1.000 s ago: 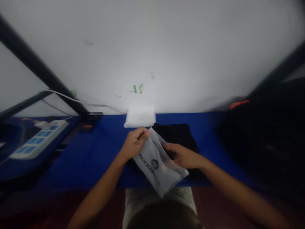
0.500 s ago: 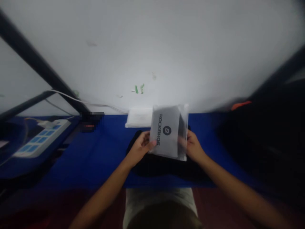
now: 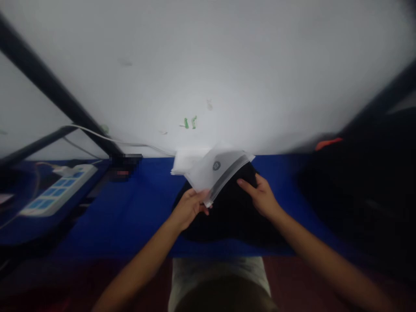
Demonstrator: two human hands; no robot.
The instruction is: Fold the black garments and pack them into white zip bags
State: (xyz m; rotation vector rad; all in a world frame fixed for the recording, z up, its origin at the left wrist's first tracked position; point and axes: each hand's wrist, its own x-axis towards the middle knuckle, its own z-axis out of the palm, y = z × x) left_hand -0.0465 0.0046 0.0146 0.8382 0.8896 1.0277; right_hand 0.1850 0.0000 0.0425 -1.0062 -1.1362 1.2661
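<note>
A pale wall [image 3: 276,65] fills the background, and a blue table [image 3: 130,210] runs along its foot. On the right looms a dark heap [image 3: 364,190], too dim to make out. In front of the person lies a black cloth [image 3: 224,223] on the table, its folds lost in shadow. A white power strip [image 3: 58,190] with blue sockets slants across the far left.

The clear-and-white bag [image 3: 203,173] is at the middle, over the back of the cloth; in view, it overlaps the right part of a white stack [image 3: 182,162] by the wall. Its long axis appears to run aslant, from the near left up to the far right. The printed face is upward, and the dark-banded edge faces the person's right.

The left hand [image 3: 188,210] pinches the bag's near corner, thumb on top. The right hand [image 3: 266,199] is at the cloth's right edge, thumb stretched over the black (whether it grips, one cannot tell).

An orange patch [image 3: 328,143] shows beside the heap. Smaller still are two green scraps [image 3: 186,123] on the wall and the round mark [image 3: 216,166] on the bag.
</note>
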